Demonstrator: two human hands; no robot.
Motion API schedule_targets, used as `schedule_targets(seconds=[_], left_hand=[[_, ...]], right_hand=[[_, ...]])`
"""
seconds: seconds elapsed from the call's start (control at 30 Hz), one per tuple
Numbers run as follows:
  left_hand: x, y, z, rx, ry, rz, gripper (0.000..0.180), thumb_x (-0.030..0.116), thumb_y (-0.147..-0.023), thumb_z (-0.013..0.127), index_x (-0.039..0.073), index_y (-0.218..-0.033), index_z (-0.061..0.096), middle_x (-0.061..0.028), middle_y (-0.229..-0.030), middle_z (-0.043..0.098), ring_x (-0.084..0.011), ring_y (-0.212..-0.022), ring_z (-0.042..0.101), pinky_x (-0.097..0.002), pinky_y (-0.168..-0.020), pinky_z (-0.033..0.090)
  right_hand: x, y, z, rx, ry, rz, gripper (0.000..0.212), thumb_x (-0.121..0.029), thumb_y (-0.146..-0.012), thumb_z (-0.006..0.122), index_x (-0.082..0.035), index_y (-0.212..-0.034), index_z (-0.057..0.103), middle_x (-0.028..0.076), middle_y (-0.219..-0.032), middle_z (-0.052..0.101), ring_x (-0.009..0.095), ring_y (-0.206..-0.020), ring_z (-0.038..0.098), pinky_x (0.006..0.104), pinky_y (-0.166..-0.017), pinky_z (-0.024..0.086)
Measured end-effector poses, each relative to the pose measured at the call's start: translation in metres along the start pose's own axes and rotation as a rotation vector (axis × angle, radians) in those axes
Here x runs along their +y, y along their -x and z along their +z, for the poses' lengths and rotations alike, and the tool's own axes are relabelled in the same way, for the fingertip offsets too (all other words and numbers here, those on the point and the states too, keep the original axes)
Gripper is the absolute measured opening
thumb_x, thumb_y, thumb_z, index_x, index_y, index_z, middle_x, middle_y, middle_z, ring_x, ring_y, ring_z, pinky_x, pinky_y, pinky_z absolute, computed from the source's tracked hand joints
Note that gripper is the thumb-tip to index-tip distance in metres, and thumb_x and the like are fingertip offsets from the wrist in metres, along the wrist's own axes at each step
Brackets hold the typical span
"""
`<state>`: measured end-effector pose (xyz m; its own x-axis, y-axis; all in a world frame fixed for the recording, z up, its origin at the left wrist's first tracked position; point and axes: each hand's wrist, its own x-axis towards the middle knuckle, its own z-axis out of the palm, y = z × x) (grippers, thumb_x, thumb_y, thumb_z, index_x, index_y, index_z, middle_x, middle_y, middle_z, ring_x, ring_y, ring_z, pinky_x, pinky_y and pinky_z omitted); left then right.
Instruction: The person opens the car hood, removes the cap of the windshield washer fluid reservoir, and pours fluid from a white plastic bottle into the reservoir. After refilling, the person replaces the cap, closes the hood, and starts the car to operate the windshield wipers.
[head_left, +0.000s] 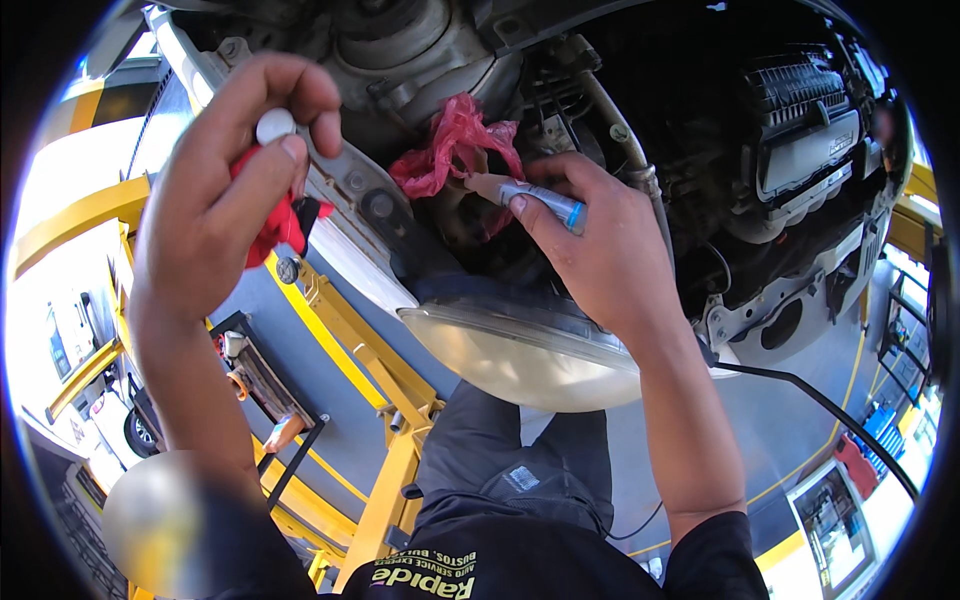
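My left hand (225, 180) is raised beside the fender edge, fingers curled. A small white round cap (276, 125) is pinched by its thumb. Red cloth-like material (270, 235) with a black piece shows below that hand; how it is held is partly hidden. My right hand (610, 235) grips a slim grey tube (515, 193) with a blue end and a pale tapered tip. The tip points left, close to a crumpled pink plastic bag (450, 155) in the engine bay; I cannot tell if they touch. Below the right hand lies a cloudy headlight (520, 355).
A metal pipe (615, 115) runs just beyond my right hand. The car's fender edge (345, 235) lies between my hands. A yellow lift arm (350, 330) stands at left below, near a tool cart (265, 375). A black cable (810, 390) trails at the right.
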<state>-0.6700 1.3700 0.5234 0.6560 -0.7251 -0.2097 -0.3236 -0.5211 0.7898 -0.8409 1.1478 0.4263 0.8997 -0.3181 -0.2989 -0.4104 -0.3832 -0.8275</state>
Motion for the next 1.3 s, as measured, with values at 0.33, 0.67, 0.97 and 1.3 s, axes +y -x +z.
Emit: schedule_targets(seconds=[0.33,0.67,0.97,1.3], left_hand=[[-0.009,0.134,0.070,0.140,0.726,-0.389,0.039,0.010,-0.086,0.046,-0.006,-0.119,0.058,-0.0132,-0.113,0.064,-0.0123,-0.086,0.057,-0.0261,-0.080,0.049],[0.061,0.176,0.140,0.180,0.954,-0.278,0.027,0.007,-0.097,0.055,-0.002,-0.122,0.059,-0.0242,-0.127,0.070,-0.0109,-0.079,0.064,-0.0251,-0.076,0.056],[0.147,0.200,0.217,-0.256,0.968,0.066,0.041,0.027,-0.112,0.055,0.001,-0.143,0.059,-0.0126,-0.143,0.067,-0.0080,-0.095,0.064,-0.0245,-0.083,0.055],[0.314,0.281,0.345,-0.622,0.256,0.370,0.031,0.027,-0.107,0.065,-0.002,-0.116,0.072,-0.0047,-0.086,0.065,-0.0087,-0.067,0.063,-0.0257,-0.063,0.049]], right_hand=[[0.031,0.009,-0.009,-0.248,-0.736,0.172,0.037,-0.023,-0.100,0.075,-0.003,-0.130,0.069,0.002,-0.108,0.074,0.008,-0.098,0.067,0.0267,-0.084,0.053],[0.017,0.154,-0.052,-0.285,-0.873,0.039,0.040,-0.006,-0.091,0.082,-0.003,-0.127,0.064,0.001,-0.114,0.067,0.008,-0.104,0.061,0.0252,-0.095,0.050],[-0.007,0.331,-0.063,0.390,-0.466,-0.038,0.034,0.001,-0.086,0.081,-0.005,-0.116,0.067,0.007,-0.110,0.073,0.019,-0.105,0.069,0.0325,-0.094,0.053],[0.029,0.594,-0.135,0.985,0.258,-0.152,0.031,0.002,-0.082,0.079,-0.008,-0.109,0.071,0.004,-0.111,0.072,0.027,-0.103,0.068,0.0387,-0.088,0.056]])
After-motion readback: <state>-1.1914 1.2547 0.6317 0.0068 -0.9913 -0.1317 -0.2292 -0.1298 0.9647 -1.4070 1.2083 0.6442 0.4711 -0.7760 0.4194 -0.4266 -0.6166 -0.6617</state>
